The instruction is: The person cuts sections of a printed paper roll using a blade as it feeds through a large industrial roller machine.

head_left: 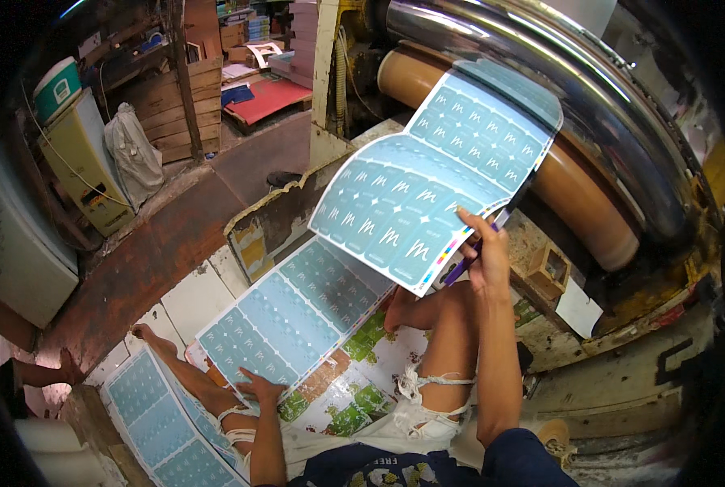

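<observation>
My right hand [486, 247] is closed around a slim purple-handled tool [462, 270]; its exact kind is partly hidden by my fingers. Those fingers also meet the right edge of a printed teal sheet [395, 207], which curves down from the roller above. Below it, a long printed teal strip [285, 300] slopes across my lap. My left hand [261, 387] lies with fingers spread on the strip's near edge, gripping nothing. At lower left rests a pile of similar printed sheets [161, 418], beside my leg.
Above stand a shiny metal roller [476, 36] and a brown roller [590, 199]. A small wooden box [548, 270] sits on the machine ledge to the right. A patterned green-and-white sheet [358, 385] lies under the strip. Another person's foot [70, 367] shows at far left.
</observation>
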A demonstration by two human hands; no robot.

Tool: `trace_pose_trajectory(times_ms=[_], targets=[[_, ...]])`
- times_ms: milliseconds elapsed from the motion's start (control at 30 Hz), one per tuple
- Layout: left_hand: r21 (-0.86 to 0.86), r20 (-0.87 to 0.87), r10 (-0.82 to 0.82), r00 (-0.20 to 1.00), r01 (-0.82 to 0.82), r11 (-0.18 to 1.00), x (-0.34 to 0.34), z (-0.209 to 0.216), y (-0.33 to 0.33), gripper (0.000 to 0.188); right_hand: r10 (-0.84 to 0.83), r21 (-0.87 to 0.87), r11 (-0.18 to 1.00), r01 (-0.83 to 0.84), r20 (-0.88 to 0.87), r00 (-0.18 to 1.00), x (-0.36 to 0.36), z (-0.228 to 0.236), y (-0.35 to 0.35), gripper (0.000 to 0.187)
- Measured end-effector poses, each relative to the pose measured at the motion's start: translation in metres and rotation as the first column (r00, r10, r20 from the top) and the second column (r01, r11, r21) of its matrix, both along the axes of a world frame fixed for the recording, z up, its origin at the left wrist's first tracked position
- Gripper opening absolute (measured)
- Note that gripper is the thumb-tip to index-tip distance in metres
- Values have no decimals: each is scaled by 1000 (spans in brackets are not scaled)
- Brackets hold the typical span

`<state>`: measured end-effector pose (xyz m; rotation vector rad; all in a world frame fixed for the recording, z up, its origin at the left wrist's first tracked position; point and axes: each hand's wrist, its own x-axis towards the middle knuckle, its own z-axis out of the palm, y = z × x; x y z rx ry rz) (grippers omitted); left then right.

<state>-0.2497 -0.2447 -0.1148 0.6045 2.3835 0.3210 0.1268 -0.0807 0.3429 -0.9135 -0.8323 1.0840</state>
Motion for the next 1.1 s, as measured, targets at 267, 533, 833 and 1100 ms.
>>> trace_pose_trajectory(times_ms=[267, 533, 833, 1100], targets=[[627, 309, -366, 878, 101, 773, 61, 150, 14, 83, 65, -129, 990, -63, 10, 998, -2, 10, -41, 26], [752, 656, -719, 228, -118, 649, 127, 281, 58, 70, 143, -237, 959, -154, -60, 988, -3, 2, -50, 24], [180, 842, -504, -193, -781, 599, 184, 314, 108, 68, 244, -326, 905, -273, -128, 961, 3, -6, -50, 31], [443, 885, -388, 257, -719, 535, 159, 380, 117, 47, 330, -273, 898, -345, -100, 939, -8, -22, -61, 30]])
